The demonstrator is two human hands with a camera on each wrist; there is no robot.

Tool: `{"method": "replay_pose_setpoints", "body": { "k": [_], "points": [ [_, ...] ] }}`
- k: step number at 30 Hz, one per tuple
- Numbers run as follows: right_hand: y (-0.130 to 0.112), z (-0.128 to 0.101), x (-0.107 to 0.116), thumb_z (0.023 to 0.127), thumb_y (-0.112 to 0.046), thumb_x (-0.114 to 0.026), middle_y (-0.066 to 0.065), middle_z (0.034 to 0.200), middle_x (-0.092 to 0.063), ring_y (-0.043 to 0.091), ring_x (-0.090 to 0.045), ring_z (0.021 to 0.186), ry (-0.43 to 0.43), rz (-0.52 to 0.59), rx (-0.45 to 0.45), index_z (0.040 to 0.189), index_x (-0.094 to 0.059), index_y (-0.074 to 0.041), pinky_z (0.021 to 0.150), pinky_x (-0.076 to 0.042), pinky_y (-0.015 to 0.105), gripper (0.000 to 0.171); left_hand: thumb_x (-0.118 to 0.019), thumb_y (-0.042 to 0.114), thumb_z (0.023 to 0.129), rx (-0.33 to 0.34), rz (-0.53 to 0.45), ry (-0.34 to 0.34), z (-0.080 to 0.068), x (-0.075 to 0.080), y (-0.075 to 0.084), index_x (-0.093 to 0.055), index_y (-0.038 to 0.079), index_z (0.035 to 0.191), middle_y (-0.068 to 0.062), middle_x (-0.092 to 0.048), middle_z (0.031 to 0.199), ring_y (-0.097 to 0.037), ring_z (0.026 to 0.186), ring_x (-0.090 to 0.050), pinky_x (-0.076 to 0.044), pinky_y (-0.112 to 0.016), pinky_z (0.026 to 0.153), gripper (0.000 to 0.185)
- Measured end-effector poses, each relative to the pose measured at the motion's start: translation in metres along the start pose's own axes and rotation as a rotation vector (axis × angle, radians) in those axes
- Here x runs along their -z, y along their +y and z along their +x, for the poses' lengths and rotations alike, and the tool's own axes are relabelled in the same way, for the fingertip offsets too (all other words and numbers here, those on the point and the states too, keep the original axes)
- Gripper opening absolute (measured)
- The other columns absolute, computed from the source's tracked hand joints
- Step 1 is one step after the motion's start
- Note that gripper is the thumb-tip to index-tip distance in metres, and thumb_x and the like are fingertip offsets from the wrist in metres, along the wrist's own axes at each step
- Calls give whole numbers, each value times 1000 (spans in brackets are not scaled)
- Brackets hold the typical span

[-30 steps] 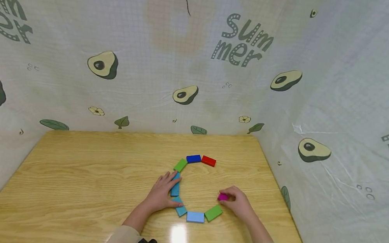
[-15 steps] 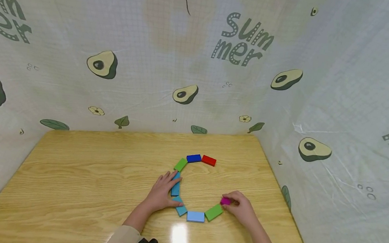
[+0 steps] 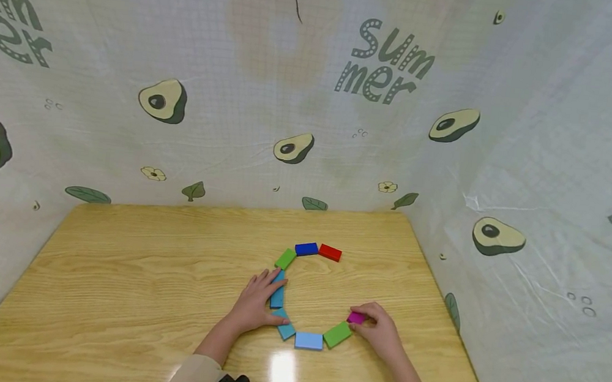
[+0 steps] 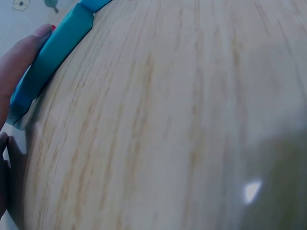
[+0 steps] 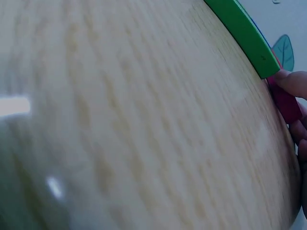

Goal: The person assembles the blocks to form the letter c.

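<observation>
At 4 o'clock of the ring, my right hand (image 3: 381,333) pinches the magenta block (image 3: 356,317) by its sides: light, stiff; my left hand (image 3: 256,303) rests flat on the teal block (image 3: 276,297).

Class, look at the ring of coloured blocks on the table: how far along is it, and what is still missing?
Seven blocks already lie in an arc, from the red block round to the green block. In hand: the right hand pinches the magenta block beside that green one, while the left hand rests on the teal block. Left: the gap between magenta and red.
</observation>
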State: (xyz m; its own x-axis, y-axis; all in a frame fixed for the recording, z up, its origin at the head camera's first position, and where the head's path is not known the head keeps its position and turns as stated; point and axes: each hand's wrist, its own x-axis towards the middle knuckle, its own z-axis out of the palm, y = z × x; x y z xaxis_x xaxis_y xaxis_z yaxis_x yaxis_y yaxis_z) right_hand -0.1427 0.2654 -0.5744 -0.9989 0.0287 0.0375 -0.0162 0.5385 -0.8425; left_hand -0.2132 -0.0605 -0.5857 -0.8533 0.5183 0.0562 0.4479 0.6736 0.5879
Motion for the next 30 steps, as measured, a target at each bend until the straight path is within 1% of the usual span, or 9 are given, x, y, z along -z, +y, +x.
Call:
{"method": "replay_pose_setpoints", "body": {
  "k": [5, 10, 13, 16, 20, 25, 30],
  "points": [
    [2, -2, -2, 77, -5, -81, -5, 102, -63, 15, -58, 98, 21, 19, -17, 107, -75, -12, 86, -50, 29, 31, -77, 63, 71, -2, -5, 0, -1, 1, 0, -45, 18, 147, -4, -19, 161, -37, 146, -13, -11, -57, 115, 94],
    [5, -3, -3, 79, -13, -81, -4, 104, -61, 16, -56, 97, 48, 11, -28, 108, -74, -12, 82, -48, 27, 30, -78, 61, 71, -20, -8, 8, -1, 2, 2, -46, 14, 146, -8, -21, 160, -39, 145, -14, -12, -58, 114, 94],
    [6, -3, -2, 81, -17, -81, -3, 105, -61, 16, -56, 97, 67, 7, -28, 109, -73, -12, 81, -47, 26, 30, -78, 61, 72, -20, -16, 9, -1, 2, 3, -46, 14, 146, -8, -21, 160, -40, 145, -14, -11, -58, 115, 93],
    [6, -4, -1, 82, -17, -80, -3, 104, -61, 16, -55, 96, 75, 4, -34, 109, -73, -12, 80, -47, 26, 29, -78, 60, 72, -17, -27, 10, -1, 3, 4, -46, 14, 146, -8, -22, 160, -40, 145, -14, -11, -58, 115, 93],
    [9, -4, 0, 81, -16, -81, -3, 101, -60, 15, -55, 94, 83, 2, -40, 109, -73, -12, 80, -47, 25, 29, -78, 61, 71, -16, -24, 13, -1, 3, 4, -47, 14, 146, -7, -22, 160, -39, 145, -15, -11, -58, 115, 93],
    [10, -3, 1, 78, -11, -82, -3, 98, -62, 15, -56, 92, 89, 17, -32, 105, -74, -12, 80, -48, 25, 29, -78, 60, 72, -14, -16, 11, -1, 1, 2, -46, 16, 146, -6, -22, 160, -38, 145, -14, -11, -57, 115, 92],
    [8, -3, 1, 79, -10, -81, -4, 96, -62, 14, -56, 92, 83, 15, -42, 104, -74, -12, 80, -48, 24, 26, -78, 61, 72, -16, -27, 13, -1, 2, 3, -47, 16, 146, -6, -22, 160, -38, 145, -14, -12, -57, 115, 92]
  ]
}}
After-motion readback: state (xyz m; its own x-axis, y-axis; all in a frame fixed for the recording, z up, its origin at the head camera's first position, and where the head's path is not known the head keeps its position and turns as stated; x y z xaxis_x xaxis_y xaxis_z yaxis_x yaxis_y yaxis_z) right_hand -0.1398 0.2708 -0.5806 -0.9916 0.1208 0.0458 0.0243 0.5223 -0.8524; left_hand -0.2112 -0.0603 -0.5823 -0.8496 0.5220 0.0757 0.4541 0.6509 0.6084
